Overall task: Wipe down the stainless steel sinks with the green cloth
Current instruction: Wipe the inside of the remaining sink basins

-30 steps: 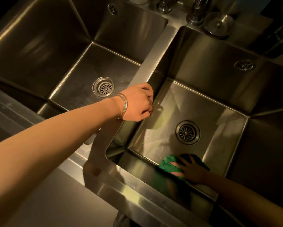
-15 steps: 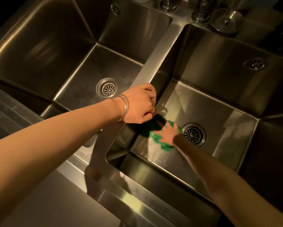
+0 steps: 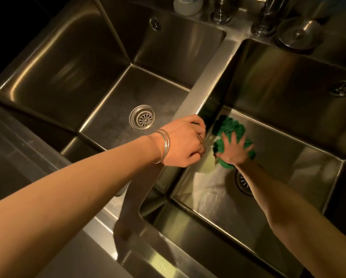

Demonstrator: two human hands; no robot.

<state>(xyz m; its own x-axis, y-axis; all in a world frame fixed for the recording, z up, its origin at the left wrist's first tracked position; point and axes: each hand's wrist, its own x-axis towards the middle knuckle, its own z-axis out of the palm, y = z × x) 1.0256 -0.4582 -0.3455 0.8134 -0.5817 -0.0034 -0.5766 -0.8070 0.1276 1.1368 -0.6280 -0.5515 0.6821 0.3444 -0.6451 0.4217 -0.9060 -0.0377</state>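
Note:
The green cloth (image 3: pixel 230 125) lies bunched on the floor of the right sink (image 3: pixel 288 157), near its far left corner. My right hand (image 3: pixel 235 151) presses down on it with fingers spread straight. My left hand (image 3: pixel 185 141), with bangles on the wrist, grips the steel divider (image 3: pixel 206 77) between the two basins, its fingers curled over the edge. The left sink (image 3: pixel 112 121) has nothing in it. My right forearm partly covers the right drain (image 3: pixel 242 181).
The left drain (image 3: pixel 142 117) is in full view. On the back ledge stand tap bases (image 3: pixel 221 15), a round metal lid (image 3: pixel 298 35) and a white container (image 3: pixel 187 5). A steel counter edge (image 3: pixel 152 261) runs along the front.
My right hand slid the cloth from the near edge of the right basin floor, past the drain, to the far left corner. My left hand stayed on the divider.

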